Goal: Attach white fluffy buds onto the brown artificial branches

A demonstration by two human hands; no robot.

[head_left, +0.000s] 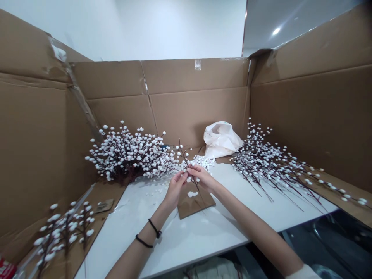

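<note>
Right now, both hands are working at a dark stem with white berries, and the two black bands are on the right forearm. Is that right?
Not quite: the head view shows the two black bands on the left forearm. Both hands, left and right, are indeed at the dark stem.

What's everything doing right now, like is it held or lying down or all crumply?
Left hand: fingers bent, close to the twig; grip unclear
Right hand: pinching the twig
Twig: held up, tilted, tip mostly bare
Card: flat on the table
White blob: on the card
Bag: crumpled
Left bunch: fanned out
Right bunch: lying down, spread out
Bracelets: worn on the left arm
</note>
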